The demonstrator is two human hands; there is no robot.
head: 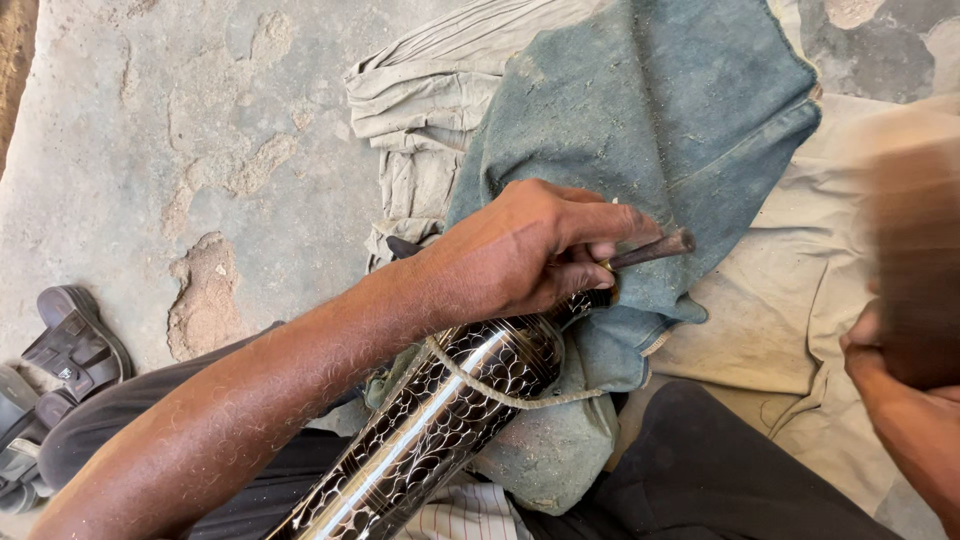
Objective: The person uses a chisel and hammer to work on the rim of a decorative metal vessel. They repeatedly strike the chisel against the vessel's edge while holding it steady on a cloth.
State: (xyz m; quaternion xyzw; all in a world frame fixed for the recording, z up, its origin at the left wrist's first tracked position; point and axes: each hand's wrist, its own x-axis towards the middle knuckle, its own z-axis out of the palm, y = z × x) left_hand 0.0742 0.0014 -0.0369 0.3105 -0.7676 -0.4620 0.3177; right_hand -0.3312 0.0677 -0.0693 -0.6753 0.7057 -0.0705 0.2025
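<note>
Head view: your left hand (520, 250) pinches the chisel (650, 248) against the patterned metal tube (450, 420), lying on blue cloth (660, 120) across your lap. Right hand (880, 345) blurred, grip unreadable. Keep the chisel steady; strike squarely.

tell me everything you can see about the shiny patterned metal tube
The metal tube is a polished cylinder, dark with a bright silvery scale-like engraved pattern and a plain shiny stripe along its length. It lies tilted, running from bottom centre up toward the left hand, resting on a stuffed blue-grey cushion. A cord loops over it near its upper end. The chisel in that hand meets its upper end.
</note>
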